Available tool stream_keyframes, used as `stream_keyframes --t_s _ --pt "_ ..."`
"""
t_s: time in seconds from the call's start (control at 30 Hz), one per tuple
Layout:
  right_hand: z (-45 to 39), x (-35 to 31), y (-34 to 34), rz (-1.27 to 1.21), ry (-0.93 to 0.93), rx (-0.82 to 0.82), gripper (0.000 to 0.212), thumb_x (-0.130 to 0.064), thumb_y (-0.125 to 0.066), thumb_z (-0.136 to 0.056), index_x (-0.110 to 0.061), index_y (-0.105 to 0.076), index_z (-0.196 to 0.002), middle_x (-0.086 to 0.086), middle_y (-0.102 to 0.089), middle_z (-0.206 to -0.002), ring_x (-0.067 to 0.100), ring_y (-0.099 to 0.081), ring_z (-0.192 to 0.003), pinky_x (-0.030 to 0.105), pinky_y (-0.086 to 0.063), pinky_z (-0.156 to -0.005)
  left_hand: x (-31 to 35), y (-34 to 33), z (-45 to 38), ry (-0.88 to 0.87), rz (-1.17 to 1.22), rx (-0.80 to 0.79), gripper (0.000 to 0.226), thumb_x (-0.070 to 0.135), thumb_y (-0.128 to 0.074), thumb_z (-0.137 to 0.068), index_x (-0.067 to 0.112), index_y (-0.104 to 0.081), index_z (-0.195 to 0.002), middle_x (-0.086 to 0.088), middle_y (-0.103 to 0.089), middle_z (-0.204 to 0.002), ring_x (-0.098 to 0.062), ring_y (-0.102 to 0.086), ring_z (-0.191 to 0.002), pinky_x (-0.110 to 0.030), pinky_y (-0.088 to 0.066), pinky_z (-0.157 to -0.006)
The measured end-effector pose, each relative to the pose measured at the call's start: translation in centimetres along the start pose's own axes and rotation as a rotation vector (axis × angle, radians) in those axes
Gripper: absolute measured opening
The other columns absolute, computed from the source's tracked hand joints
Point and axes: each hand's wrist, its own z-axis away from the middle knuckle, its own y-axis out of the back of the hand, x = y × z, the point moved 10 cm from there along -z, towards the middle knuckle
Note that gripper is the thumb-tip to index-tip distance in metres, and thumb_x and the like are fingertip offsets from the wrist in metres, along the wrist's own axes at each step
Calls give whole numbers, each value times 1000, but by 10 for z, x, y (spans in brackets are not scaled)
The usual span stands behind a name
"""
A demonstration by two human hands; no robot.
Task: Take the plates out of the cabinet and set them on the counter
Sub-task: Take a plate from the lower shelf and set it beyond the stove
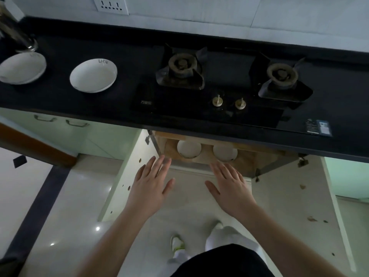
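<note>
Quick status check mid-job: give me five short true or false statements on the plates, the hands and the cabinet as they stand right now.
1. Two white plates sit on the counter, the left plate and the right plate. True.
2. The left hand grips a plate. False: it is open and holds nothing.
3. Two cabinet plates remain inside. True.
4. The cabinet doors are closed. False: the cabinet stands open.
5. The right hand is open. True.
</note>
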Motion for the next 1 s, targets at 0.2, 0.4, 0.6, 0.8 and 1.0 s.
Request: stream_keyframes --t_s 0.2,0.4,0.6,0.8,1.0 --pt "-49 31 -26 -29 12 -58 69 -59 -15 -96 -24 -9 -155 -1 -15 -162 19 -10 -148 37 -7 -119 -3 -29 -42 14 -18 -32 68 54 -16 -97 19 -34 -152 -1 -33 -159 -21 -28 -147 -40 -23 -117" --pt "-112 62 -58 37 77 -94 69 -60 -12 -95 -25 -8 -154 -2 -15 -162 18 -11 -148 36 -8 -118 -6 -79 -86 63 -22 -28 63 50 -25 -98 14 -44 -147 -6 -44 -152 -26 -37 -142 -45 -33 -112" --pt "-166 95 -114 34 67 -119 71 -62 -12 -93 -27 -6 -154 -3 -12 -163 17 -8 -149 36 -8 -118 -9 -159 -135 47 -34 -60 66 54 -18 -98 17 -36 -151 -5 -38 -156 -25 -30 -145 -42 -26 -116" --pt "-221 114 -195 41 71 -179 66 -59 -15 -96 -29 -4 -154 -7 -5 -163 16 -3 -149 39 -7 -119 -37 -256 -179 63 -36 -96 70 57 -9 -95 22 -21 -155 0 -23 -162 -22 -15 -149 -43 -18 -120" --pt "-293 137 -264 63 81 -163 62 -50 -21 -99 -27 -7 -154 -8 -5 -163 15 -5 -148 40 -11 -120 -75 -341 -230 55 -55 -57 71 57 -11 -95 19 -32 -151 -4 -36 -155 -26 -28 -144 -44 -25 -116"
